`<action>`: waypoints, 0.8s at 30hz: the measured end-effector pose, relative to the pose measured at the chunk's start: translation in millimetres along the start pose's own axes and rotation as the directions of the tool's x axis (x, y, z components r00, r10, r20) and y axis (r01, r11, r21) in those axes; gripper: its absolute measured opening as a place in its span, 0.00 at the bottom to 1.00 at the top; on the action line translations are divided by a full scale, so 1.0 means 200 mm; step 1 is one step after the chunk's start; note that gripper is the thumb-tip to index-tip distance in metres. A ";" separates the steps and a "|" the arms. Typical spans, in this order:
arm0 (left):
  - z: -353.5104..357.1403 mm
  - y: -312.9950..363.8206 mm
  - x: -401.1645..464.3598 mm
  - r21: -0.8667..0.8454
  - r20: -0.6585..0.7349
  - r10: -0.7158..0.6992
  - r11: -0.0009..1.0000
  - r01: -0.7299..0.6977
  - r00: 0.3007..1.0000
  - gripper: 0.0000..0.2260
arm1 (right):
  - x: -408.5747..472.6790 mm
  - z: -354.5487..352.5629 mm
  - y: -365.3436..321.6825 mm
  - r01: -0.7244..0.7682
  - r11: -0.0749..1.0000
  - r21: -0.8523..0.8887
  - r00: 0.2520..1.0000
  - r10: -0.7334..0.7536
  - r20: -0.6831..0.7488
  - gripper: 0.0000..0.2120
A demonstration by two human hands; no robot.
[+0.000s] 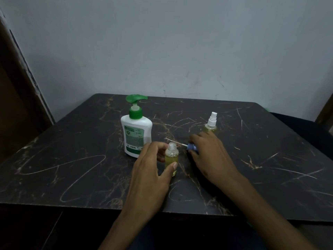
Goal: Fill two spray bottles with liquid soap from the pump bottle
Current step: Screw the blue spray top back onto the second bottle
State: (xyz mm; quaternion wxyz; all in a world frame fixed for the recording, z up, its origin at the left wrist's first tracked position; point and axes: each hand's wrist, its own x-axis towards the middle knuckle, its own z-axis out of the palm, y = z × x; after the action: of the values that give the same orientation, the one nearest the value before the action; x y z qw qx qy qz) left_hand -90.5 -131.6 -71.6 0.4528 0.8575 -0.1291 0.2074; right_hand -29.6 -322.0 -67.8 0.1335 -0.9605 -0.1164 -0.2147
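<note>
Pump bottle (136, 130), white with a green pump, stands upright far left on the dark marbled worktop (72, 168). Left hand (151, 175) closes its grip round the open spray bottle (171, 157) of yellow liquid. Right hand (209, 157) pinches the blue spray cap (191, 147). A capped spray bottle (211, 123) stands far right.
</note>
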 end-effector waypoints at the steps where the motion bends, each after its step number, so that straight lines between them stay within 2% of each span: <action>1: 0.00 0.00 0.00 0.000 0.000 0.000 1.000 0.000 1.000 0.15 | -0.01 0.00 0.00 -0.004 1.000 0.005 1.000 0.004 -0.004 0.01; 6: 0.00 -0.01 0.00 0.002 -0.001 0.001 1.000 -0.001 1.000 0.14 | -0.08 -0.05 -0.01 -0.035 0.997 0.065 0.998 0.038 -0.051 0.03; 11: 0.00 -0.01 0.00 -0.016 0.002 0.007 1.000 -0.007 1.000 0.15 | -0.21 -0.28 0.00 -0.037 0.990 0.136 0.993 0.052 -0.106 0.08; 18: 0.00 -0.01 0.00 -0.035 0.023 -0.004 0.999 0.005 1.000 0.14 | -0.27 -0.69 -0.04 0.097 0.973 0.210 0.985 -0.064 -0.160 0.12; 24: -0.01 -0.01 0.00 -0.028 0.026 -0.008 1.000 0.009 1.000 0.14 | -0.22 -0.73 -0.07 0.190 0.967 0.170 0.977 -0.170 -0.127 0.08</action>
State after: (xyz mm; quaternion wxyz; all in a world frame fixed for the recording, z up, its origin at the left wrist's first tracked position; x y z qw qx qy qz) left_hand -90.8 -129.7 -72.4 0.4640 0.8542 -0.1344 0.1926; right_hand -128.8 -360.8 43.0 0.2066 -0.9163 -0.2147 -0.2678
